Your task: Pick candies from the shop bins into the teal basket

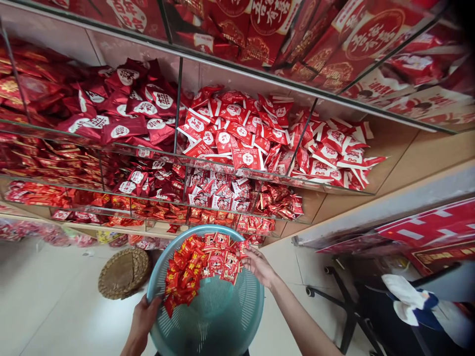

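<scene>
Along a wall of tiered shelves (pixel 395 141), clear dividers separate heaps of wrapped goods: maroon packets (pixel 143 106) with white ovals toward the left, red-and-white packets (pixel 237 128) at center and right, and smaller wrapped pieces on the tiers below. Pale floor tiles (pixel 67 296) stretch beneath. At right, a black chair (pixel 347 306) on casters stands near the shelving, a white-and-blue cloth-like item (pixel 423 304) above its dark seat. A round, teal plastic basket (pixel 218 301) with slotted sides fills the lower center, just in front of the lowest tiers, and a round woven mat or seat (pixel 124 274) lies on the tiles to its left. The person's left hand (pixel 145 316) is clenched on the basket's left rim. Inside, orange-red packets (pixel 185 269) with yellow lettering lie heaped at the left, touching a cluster of red packets with pale print (pixel 220 257) toward the far side. The right hand (pixel 260 267) pinches one small red packet (pixel 243 248) between thumb and fingers, at the cluster's right edge, inside the far-right rim.
</scene>
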`<state>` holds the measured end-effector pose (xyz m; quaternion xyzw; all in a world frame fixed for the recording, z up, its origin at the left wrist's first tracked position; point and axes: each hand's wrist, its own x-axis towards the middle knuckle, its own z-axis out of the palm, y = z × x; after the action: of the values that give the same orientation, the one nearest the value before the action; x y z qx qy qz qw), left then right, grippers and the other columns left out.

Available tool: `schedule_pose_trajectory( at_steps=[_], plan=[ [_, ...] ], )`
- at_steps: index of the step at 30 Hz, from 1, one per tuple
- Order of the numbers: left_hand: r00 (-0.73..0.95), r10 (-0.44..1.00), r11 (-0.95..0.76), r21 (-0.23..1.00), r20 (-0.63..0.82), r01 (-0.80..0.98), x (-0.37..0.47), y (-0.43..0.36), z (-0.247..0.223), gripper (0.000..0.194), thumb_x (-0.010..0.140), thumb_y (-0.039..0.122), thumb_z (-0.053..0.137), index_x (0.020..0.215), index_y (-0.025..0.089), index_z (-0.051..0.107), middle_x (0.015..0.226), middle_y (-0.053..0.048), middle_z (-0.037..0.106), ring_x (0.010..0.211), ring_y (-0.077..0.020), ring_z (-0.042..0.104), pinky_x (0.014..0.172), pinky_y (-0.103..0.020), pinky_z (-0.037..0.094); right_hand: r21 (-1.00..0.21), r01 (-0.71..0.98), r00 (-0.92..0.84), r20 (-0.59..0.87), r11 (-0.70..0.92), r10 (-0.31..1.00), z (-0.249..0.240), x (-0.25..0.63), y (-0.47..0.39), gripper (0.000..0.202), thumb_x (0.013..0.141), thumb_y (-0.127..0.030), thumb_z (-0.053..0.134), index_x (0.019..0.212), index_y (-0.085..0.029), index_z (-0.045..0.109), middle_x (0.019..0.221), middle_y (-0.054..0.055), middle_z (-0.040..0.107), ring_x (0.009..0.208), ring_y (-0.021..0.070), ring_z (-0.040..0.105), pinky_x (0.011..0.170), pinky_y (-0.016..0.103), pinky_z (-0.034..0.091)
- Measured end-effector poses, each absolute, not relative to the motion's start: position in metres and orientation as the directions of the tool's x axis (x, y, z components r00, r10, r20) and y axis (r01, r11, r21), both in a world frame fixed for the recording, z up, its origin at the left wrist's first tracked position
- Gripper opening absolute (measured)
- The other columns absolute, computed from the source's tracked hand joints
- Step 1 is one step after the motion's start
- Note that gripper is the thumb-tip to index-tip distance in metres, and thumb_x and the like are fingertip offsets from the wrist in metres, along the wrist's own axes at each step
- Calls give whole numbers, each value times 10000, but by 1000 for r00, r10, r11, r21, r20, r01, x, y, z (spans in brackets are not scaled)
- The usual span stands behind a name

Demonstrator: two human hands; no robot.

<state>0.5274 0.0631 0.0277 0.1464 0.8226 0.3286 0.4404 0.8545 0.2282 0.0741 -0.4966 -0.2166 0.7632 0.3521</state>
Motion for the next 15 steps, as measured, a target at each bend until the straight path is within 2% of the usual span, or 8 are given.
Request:
schedule_pose_trajectory(
  at_steps=[7,12,15],
  plan=[
    [-583,519,731,678,-624,-75,529,63,27,276,564,390,603,736,174,608,588,-41,664,596,-240,621,555,-338,476,-657,-337,-353,-576,-675,737,81,841,222,306,644,-223,844,853,-191,622,799,6,739,647,102,663,641,208,479],
    [-583,519,725,683,-625,-88,531,62,27,268,545,392,608,705,176,602,572,-40,652,581,-228,600,544,-334,463,-579,-387,-408,-590,-718,696,81,838,218,286,837,-482,689,909,-211,631,847,19,733,649,100,647,615,212,483],
    [-596,542,707,705,-592,-57,531,62,27,284,544,421,633,679,172,612,567,-40,645,581,-227,602,533,-329,458,-559,-396,-434,-585,-729,685,80,836,214,289,888,-484,624,923,-198,657,878,38,733,647,101,639,617,210,491]
  ],
)
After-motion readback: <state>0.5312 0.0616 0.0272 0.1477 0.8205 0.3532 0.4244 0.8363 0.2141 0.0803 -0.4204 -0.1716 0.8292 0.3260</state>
